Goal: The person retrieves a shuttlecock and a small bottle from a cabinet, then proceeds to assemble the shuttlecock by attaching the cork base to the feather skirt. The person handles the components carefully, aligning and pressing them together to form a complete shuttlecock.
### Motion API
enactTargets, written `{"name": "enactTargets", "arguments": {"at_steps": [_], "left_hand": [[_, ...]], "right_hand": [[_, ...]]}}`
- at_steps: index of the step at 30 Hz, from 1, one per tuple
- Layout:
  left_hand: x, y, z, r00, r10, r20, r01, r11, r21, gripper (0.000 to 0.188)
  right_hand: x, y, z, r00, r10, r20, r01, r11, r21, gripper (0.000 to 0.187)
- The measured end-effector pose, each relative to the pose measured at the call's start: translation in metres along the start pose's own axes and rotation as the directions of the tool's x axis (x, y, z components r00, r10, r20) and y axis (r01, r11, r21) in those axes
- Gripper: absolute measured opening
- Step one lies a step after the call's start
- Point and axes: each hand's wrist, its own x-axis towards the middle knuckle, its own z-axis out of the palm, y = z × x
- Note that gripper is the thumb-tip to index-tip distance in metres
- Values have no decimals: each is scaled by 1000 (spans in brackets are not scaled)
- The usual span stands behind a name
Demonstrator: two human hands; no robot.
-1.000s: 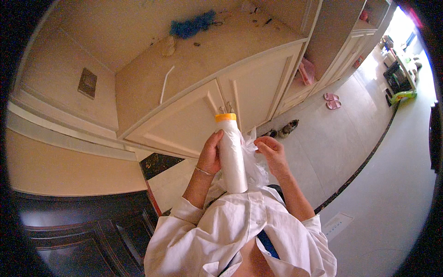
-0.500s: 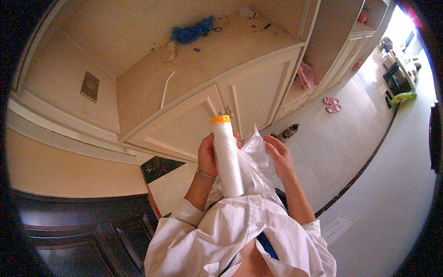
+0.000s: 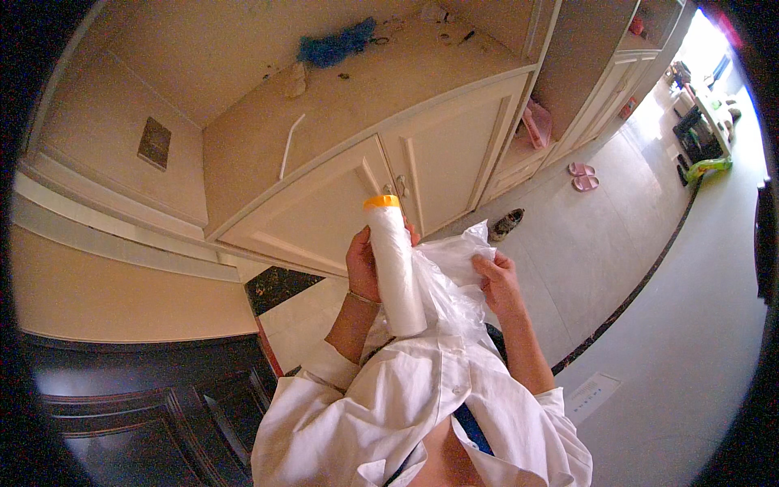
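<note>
- A blue bundle [image 3: 337, 42] lies far back on the cabinet [image 3: 406, 93], a white strip [image 3: 292, 146] nearer its front edge.
- Pink slippers [image 3: 584, 183] rest at right beyond a shoe [image 3: 508, 224].
- A dark panel [image 3: 150, 406] stands near left.

Roll [image 3: 396, 280]: long, slim, whitish semi-clear plastic, wound up, w/ faint wrinkles + sheen down its length. Orange-yellow band [image 3: 381, 201] round top end, above L hand [image 3: 363, 266]. Nr upright, top tipped a bit to L; gripped approx mid-length to upper part by L hand, fingers showing past its R edge. Bottom end is below both hands.

Film [image 3: 450, 272]: thin, white, see-thru, loose + crumpled, btwn roll and R hand [image 3: 499, 280]. Edge pinched in R hand, pointed corner sticking up above it, rest in folds lower down. Can't tell if joined to roll.
</note>
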Motion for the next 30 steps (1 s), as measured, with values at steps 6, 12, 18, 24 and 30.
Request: {"name": "enactTargets", "arguments": {"at_steps": [6,12,18,24,30], "left_hand": [[-1,-8,-23,999,-27,34,28,999,-34,50],[-1,-17,-36,998,-55,1,55,998,-28,54],[-1,-22,-41,999,-6,34,4,998,63,58],[3,-24,-46,999,-7,44,2,993,122,53],[2,-19,-34,994,-86,-73,101,966,237,45]], "right_hand": [[-7,-7,-2,999,-26,28,24,998,66,16],[-11,-6,-12,997,-49,63,40,990,134,17],[-14,-12,-11,997,-58,57,48,985,168,18],[-8,-3,-25,999,-25,-23,26,999,31,20],[-2,24,-49,952,-250,-174,77,749,-658,21]]}}
